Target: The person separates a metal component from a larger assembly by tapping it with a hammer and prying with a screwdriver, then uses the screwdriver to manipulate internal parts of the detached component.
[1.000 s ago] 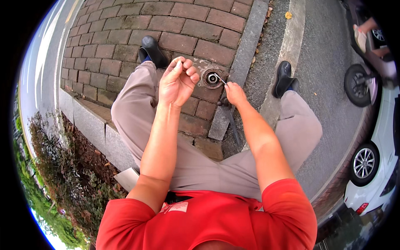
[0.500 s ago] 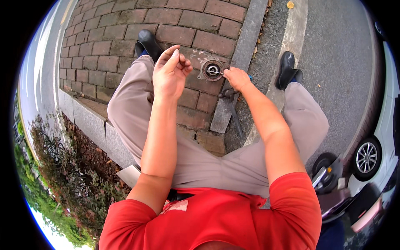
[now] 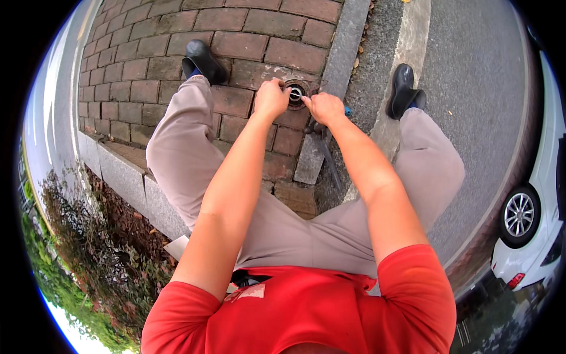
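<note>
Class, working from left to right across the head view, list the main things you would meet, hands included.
Shrub → left shoe → left hand → round fitting → right hand → right shoe → car wheel.

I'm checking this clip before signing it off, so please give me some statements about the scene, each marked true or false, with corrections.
1. The left hand is at the left edge of the round fitting. True.
2. The right hand holds a thin metal rod. True.
3. The long dark tool lies beside the left shoe. False: the long dark tool lies just below the right hand in the picture, by the stone kerb.
4. Both shoes are white. False: both shoes are black.
5. A white car shows at the picture's right. True.
</note>
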### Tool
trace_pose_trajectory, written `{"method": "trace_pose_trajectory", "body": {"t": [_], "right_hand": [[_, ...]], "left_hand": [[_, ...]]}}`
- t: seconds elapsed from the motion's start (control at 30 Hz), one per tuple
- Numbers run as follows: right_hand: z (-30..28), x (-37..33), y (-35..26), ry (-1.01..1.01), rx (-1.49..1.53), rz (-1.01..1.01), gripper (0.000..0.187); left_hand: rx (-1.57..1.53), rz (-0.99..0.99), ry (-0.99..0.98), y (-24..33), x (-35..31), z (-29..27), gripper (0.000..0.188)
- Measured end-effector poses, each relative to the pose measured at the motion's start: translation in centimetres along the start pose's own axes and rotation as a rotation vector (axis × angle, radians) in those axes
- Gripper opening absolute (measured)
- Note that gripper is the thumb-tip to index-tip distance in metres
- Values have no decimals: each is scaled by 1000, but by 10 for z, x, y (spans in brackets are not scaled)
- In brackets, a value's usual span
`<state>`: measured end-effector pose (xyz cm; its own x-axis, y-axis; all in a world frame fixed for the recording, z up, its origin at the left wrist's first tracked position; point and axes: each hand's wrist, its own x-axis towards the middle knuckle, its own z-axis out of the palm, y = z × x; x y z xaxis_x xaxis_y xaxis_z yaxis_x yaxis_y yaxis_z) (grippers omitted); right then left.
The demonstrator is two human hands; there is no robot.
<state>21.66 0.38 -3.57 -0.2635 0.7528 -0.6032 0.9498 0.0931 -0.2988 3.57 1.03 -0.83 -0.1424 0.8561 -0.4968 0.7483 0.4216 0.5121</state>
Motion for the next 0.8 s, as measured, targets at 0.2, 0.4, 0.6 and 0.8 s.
{"method": "trace_pose_trajectory", "body": {"t": [0.2,0.4,0.6,0.8], "right_hand": [[-7,2,-8,-122,119,135,61],[-9,5,0,-165,170,111,61],[0,11,5,-135,220,68,61],[3,7,-2,-126,195,136,62]], "left_hand": [[145,362,-75,14,31,20,32],[338,452,-164,18,51,35,45],[219,417,-640,5,91,46,46],[183,303,-606,16,89,53,28]]}}
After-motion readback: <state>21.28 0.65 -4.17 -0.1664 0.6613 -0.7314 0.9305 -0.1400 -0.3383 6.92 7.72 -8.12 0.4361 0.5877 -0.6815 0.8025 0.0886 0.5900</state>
